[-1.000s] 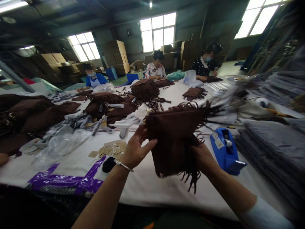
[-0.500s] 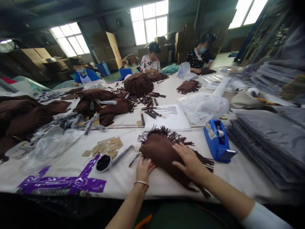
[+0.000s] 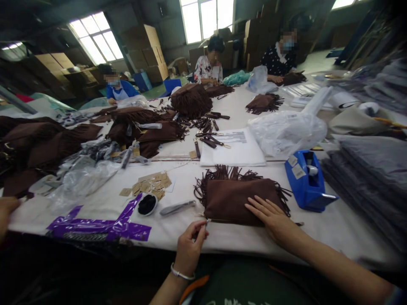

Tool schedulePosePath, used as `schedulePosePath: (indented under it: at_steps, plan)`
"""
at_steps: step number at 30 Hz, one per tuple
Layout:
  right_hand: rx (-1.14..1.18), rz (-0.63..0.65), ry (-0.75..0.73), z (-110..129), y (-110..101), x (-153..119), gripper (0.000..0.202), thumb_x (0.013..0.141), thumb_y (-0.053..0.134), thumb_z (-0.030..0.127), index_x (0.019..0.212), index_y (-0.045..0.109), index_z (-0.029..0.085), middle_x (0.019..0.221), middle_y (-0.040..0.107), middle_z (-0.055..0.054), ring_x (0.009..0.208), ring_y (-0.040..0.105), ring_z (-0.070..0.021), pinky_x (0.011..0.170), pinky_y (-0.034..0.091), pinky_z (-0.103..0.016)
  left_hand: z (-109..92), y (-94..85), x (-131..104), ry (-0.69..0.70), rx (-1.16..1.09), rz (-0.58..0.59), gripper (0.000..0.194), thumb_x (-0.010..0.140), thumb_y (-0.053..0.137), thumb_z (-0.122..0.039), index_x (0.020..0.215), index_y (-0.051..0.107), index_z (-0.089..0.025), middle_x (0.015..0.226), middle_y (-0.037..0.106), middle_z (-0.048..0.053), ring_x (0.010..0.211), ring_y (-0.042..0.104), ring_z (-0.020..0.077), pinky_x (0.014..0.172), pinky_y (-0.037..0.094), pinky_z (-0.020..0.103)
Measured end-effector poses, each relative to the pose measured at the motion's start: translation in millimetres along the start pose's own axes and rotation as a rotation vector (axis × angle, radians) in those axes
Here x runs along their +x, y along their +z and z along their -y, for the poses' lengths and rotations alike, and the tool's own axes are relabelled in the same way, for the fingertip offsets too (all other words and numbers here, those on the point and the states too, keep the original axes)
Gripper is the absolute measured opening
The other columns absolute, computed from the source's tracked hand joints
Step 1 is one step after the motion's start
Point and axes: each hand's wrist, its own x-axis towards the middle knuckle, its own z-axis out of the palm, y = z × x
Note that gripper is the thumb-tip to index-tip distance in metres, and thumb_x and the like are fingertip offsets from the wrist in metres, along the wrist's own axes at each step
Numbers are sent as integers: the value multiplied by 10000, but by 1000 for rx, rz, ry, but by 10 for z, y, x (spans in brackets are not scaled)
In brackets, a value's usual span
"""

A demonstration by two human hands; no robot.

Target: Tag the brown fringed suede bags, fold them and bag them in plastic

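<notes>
A brown fringed pouch lies flat on the white-covered table in front of me, its fringe spread along the far and right sides. My right hand rests on its right part, fingers stretched out and palm down. At the near left corner, my left hand pinches the zipper pull, which my fingers mostly cover. A bangle circles my left wrist. Just left of the pouch is a narrow grey strip in clear wrapping.
A blue tape dispenser stands right of the pouch, beside stacked grey bagged items. Left are paper tags, a cup with black contents and purple tape. Another person's hand shows at the left edge; several people sit opposite.
The pouch has turned from slanted to nearly straight, its near edge now facing me. My left hand has moved to its near corner and closed. My right hand still lies on it.
</notes>
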Motion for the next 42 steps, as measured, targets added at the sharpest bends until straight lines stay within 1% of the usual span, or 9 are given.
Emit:
schedulePosePath:
  at_steps: [3,8,12,17,21,24,31,34,42]
  plan:
    - [67,2,-23,337,17,143,659,831,452,235,1425,170,291,1517,183,3,1401,138,-233,1124,243,-496,-6,-212,-24,275,410,-85,276,837,558,-360,1064,617,-213,1019,633,87,996,555,247,940,419,446]
    - [219,-1,68,762,112,596,502,896,344,476,1364,343,294,1456,348,11,1383,205,-237,1133,193,-523,-34,-9,-67,193,405,163,243,909,437,-325,1004,638,-226,948,664,46,902,602,183,846,488,337]
    - [266,-26,80,878,195,714,626,838,409,577,1377,326,267,1464,336,-15,1383,190,-274,1135,201,-504,-19,15,12,299,448,73,250,917,418,-270,1060,619,-223,1000,665,48,935,602,171,854,488,315]
    - [107,-86,8,894,425,671,555,867,444,250,1399,285,240,1485,285,-49,1387,164,-292,1132,202,-497,4,-461,459,509,911,-220,328,844,506,-185,1169,553,-171,1141,606,117,1110,500,287,973,378,477]
    - [12,-149,-28,860,522,635,573,861,369,123,1414,243,206,1476,302,-58,1380,195,-282,1117,253,-489,-52,-732,557,430,1117,-119,174,830,473,-170,923,618,-146,889,634,121,944,545,296,843,431,457]
    - [-1,-155,-55,844,511,618,570,857,370,121,1410,253,196,1468,319,-61,1377,209,-268,1113,276,-479,-131,-835,320,359,1011,-43,148,831,451,-186,857,594,-162,846,617,95,890,548,257,829,431,406]
    - [6,-132,-36,854,479,605,581,844,346,78,1405,269,211,1462,333,-53,1372,226,-262,1111,271,-474,-70,-789,-178,-446,-24,338,271,763,612,-380,940,561,-181,730,673,36,671,639,195,589,465,263]
    - [9,-115,-33,851,470,609,582,843,329,65,1401,279,223,1468,321,-46,1375,220,-252,1112,266,-461,12,-575,-185,-519,-276,313,440,723,670,-440,1058,571,-171,779,686,50,693,647,177,610,483,246]
    - [79,-11,-33,812,375,684,570,816,349,61,1366,361,211,1441,368,-68,1344,297,-246,1095,282,-461,18,104,-89,-524,-490,390,391,698,691,-472,832,576,-124,683,644,40,587,618,127,544,477,205]
